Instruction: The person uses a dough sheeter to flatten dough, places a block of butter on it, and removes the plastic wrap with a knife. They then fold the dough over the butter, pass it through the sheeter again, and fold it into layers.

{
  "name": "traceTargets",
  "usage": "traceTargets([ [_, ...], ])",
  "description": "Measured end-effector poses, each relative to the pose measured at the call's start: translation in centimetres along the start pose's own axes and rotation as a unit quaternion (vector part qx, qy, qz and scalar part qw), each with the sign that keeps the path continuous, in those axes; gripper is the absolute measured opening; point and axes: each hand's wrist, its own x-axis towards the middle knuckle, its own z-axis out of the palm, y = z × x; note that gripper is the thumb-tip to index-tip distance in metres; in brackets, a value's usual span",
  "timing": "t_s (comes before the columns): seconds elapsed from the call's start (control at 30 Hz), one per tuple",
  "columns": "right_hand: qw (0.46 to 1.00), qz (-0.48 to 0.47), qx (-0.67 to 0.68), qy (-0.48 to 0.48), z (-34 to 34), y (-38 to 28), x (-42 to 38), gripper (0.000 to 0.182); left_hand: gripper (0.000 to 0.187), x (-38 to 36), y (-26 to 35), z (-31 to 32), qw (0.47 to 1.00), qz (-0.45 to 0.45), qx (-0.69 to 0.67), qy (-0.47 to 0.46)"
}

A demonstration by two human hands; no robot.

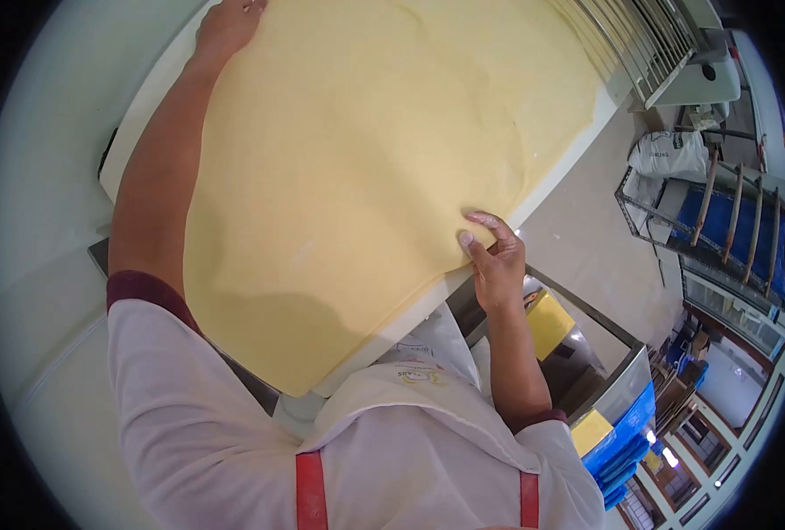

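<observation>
A wide, thin sheet of pale yellow dough (339, 177) covers most of a white work surface (558, 168), with soft folds toward its far right. My left hand (226, 34) is at the sheet's far left edge, its fingers curled at the dough and partly cut off by the top of the view. On the near right edge, my right hand (501, 269) grips the dough, thumb and forefinger on top and the other fingers mostly hidden. Flour whitens the right fingers. Toward my apron, a corner of the sheet reaches the near edge of the surface.
A metal bar guard (644, 44) stands over the far right end of the surface. Below my right forearm is a metal-framed stand with yellow blocks (549, 325). A rack with a blue panel (735, 225), a white sack (669, 155) and blue plastic (618, 442) lie to the right.
</observation>
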Motion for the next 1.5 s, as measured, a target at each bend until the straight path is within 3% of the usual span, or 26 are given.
traceTargets([
  [0.1, 0.999, 0.036, -0.03, 0.022, 0.6, -1.2, -1.1, 0.025, 0.064, -1.1, 0.3, -1.5, 0.994, -0.022, -0.051, -0.098],
  [0.2, 0.997, 0.003, -0.074, 0.029, 2.1, -0.3, -2.9, 0.025, 0.061, -3.2, -2.1, -1.9, 0.996, -0.013, -0.069, -0.061],
  [0.3, 0.993, 0.017, -0.114, -0.041, 3.5, 0.3, -4.5, 0.028, 0.058, -7.9, -4.4, -2.9, 0.996, 0.077, -0.051, 0.013],
  [0.33, 0.997, 0.013, -0.071, -0.032, 3.1, 1.1, -4.7, 0.028, 0.038, -9.6, -2.7, -4.7, 0.99, -0.044, -0.131, 0.008],
  [0.43, 0.998, 0.036, -0.056, -0.003, 2.4, 2.3, -6.1, 0.029, 0.041, -11.1, -1.1, -6.4, 0.995, -0.035, -0.091, -0.017],
  [0.57, 0.995, -0.023, -0.1, -0.017, 5.5, 2.5, -9.1, 0.028, 0.044, -14.2, -1.0, -8.1, 0.982, -0.146, -0.104, -0.063],
  [0.6, 0.983, 0.018, -0.16, -0.091, 6.5, 1.3, -10.2, 0.025, 0.044, -15.0, -2.8, -7.9, 0.987, -0.132, -0.079, -0.055],
  [0.7, 0.98, 0.068, -0.14, -0.121, 7.1, 3.2, -12.6, 0.023, 0.044, -15.8, -7.7, -7.1, 0.995, -0.09, -0.022, -0.025],
  [0.77, 0.988, 0.044, -0.118, -0.092, 7.6, 3.5, -13.7, 0.021, 0.045, -16.2, -9.0, -7.1, 0.996, -0.084, -0.005, -0.014],
  [0.83, 0.984, 0.024, -0.162, -0.073, 8.2, 3.6, -14.7, 0.021, 0.046, -18.6, -6.2, -9.7, 0.989, -0.12, -0.055, -0.069],
  [0.87, 0.989, 0.037, -0.122, -0.074, 8.8, 3.2, -15.2, 0.022, 0.047, -19.4, -5.5, -10.7, 0.983, -0.138, -0.079, -0.095],
  [0.97, 0.954, 0.132, -0.166, -0.211, 10.9, 3.7, -17.7, 0.026, 0.049, -18.6, -11.2, -8.7, 0.991, -0.102, -0.017, -0.085],
  [1.07, 0.945, 0.11, -0.114, -0.286, 11.6, 6.8, -19.8, 0.027, 0.057, -16.5, -18.9, -4.5, 0.998, 0.02, -0.039, 0.037],
  [1.13, 0.934, 0.139, -0.104, -0.311, 11.0, 6.6, -19.9, 0.029, 0.056, -16.1, -18.8, -5.2, 0.999, 0.018, -0.021, -0.016],
  [1.2, 0.951, 0.124, -0.028, -0.28, 10.3, 6.8, -19.9, 0.031, 0.059, -16.2, -19.1, -4.8, 0.999, 0.042, -0.026, 0.024],
  [1.27, 0.96, 0.147, 0.037, -0.237, 9.3, 5.7, -18.6, 0.039, 0.056, -15.6, -18.3, -5.3, 0.999, -0.002, 0.023, -0.025],
  [1.4, 0.993, 0.072, 0.051, -0.077, 6.3, 3.7, -14.3, 0.04, 0.055, -13.6, -13.8, -5.2, 1.0, -0.003, -0.003, -0.015],
  [1.5, 0.994, 0.053, -0.03, -0.086, 6.9, 2.4, -12.8, 0.035, 0.052, -12.5, -11.5, -4.2, 1.0, 0.018, 0.009, 0.021],
])
